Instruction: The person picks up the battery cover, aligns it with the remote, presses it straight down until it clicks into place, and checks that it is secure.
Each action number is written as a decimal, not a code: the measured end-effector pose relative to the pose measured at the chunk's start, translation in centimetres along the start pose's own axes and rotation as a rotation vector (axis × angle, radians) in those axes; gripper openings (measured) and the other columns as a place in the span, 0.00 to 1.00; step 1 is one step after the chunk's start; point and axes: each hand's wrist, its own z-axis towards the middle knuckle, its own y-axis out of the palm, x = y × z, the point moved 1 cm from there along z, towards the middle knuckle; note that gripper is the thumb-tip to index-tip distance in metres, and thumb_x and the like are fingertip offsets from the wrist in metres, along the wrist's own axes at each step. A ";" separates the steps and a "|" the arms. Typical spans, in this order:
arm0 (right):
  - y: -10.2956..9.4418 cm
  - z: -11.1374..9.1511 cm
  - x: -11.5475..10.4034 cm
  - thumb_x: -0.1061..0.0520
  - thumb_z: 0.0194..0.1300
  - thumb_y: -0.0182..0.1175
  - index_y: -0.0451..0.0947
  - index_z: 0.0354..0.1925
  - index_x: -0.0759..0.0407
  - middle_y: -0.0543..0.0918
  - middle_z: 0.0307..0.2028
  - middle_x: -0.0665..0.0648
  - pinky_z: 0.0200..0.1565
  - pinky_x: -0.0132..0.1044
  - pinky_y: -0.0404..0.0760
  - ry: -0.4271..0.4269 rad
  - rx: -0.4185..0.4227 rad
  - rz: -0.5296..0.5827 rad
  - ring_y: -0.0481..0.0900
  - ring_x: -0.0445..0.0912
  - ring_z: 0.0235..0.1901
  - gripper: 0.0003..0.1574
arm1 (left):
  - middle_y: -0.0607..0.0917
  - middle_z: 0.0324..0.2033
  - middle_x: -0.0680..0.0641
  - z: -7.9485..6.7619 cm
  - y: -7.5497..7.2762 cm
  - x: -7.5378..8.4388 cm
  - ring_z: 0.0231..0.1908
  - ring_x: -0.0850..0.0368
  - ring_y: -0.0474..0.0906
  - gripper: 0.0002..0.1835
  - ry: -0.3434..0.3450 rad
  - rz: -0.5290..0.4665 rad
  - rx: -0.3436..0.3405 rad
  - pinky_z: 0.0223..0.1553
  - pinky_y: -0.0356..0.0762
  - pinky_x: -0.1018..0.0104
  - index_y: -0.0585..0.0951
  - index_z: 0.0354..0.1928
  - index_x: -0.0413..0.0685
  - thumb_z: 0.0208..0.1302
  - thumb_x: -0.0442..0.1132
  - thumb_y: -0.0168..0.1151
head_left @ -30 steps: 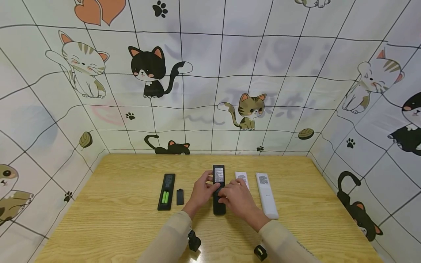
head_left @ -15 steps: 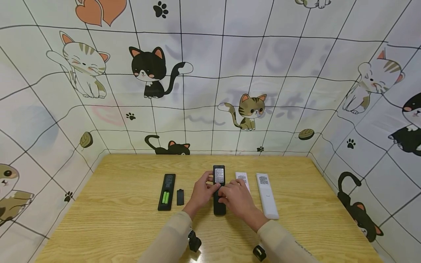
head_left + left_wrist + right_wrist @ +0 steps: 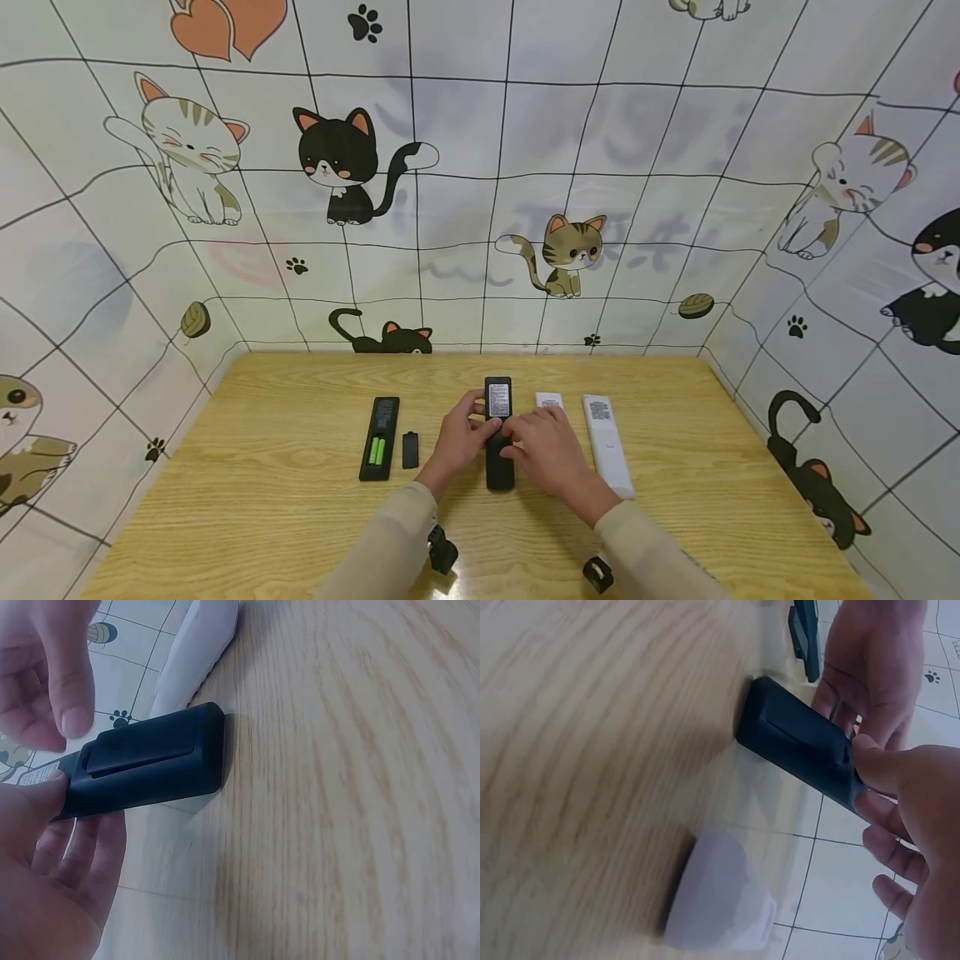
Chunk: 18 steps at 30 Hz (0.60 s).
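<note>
A black remote control (image 3: 500, 472) lies back side up at the table's middle, its white label toward the far end. My left hand (image 3: 459, 435) grips it from the left, thumb on top and fingers along its side. In the left wrist view, the battery cover (image 3: 146, 741) sits on the remote, one edge slightly raised above the body. My right hand (image 3: 551, 450) is over the remote's right side. Its thumb hangs close to the cover's end in the left wrist view, with a small gap visible there; the right wrist view overlaps them.
To the left, another black remote (image 3: 383, 412) shows green batteries (image 3: 377, 451) in its open compartment, with a loose battery cover (image 3: 410, 450) beside it. A white remote (image 3: 609, 450) lies at right; a second white remote (image 3: 549, 400) is partly hidden behind my right hand.
My right hand has shifted slightly to the right and its fingers have drawn a little off the black remote. My left hand and the remote have stayed in place.
</note>
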 end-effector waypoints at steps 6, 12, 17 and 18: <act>-0.5 -0.2 1.0 0.32 0.60 0.62 0.79 0.46 0.47 0.81 0.46 0.49 0.58 0.53 0.70 0.128 -0.127 -0.041 0.78 0.51 0.52 0.26 | 0.79 0.47 0.40 -0.1 0.0 0.0 0.40 0.53 0.83 0.25 -0.005 0.001 0.002 0.34 0.82 0.62 0.69 0.66 0.53 0.69 0.37 0.59; 0.0 -0.3 1.3 0.26 0.60 0.56 0.79 0.54 0.48 0.81 0.53 0.52 0.63 0.55 0.64 0.165 -0.235 -0.074 0.75 0.53 0.58 0.36 | 0.79 0.48 0.39 -0.2 0.0 -0.1 0.40 0.53 0.83 0.25 -0.006 0.006 0.006 0.35 0.82 0.61 0.69 0.66 0.52 0.68 0.37 0.60; 0.7 -0.2 1.1 0.24 0.62 0.52 0.78 0.56 0.50 0.81 0.53 0.54 0.64 0.55 0.61 0.158 -0.260 -0.075 0.73 0.55 0.58 0.39 | 0.79 0.47 0.41 -0.1 0.1 -0.1 0.39 0.54 0.82 0.25 -0.015 0.003 0.008 0.34 0.82 0.63 0.69 0.65 0.54 0.68 0.37 0.61; 0.9 -0.2 1.0 0.24 0.63 0.51 0.78 0.56 0.50 0.81 0.53 0.55 0.64 0.55 0.61 0.155 -0.263 -0.075 0.74 0.55 0.58 0.40 | 0.79 0.47 0.41 -0.2 0.1 -0.2 0.38 0.54 0.82 0.25 -0.014 0.005 0.009 0.34 0.81 0.64 0.69 0.65 0.54 0.68 0.37 0.61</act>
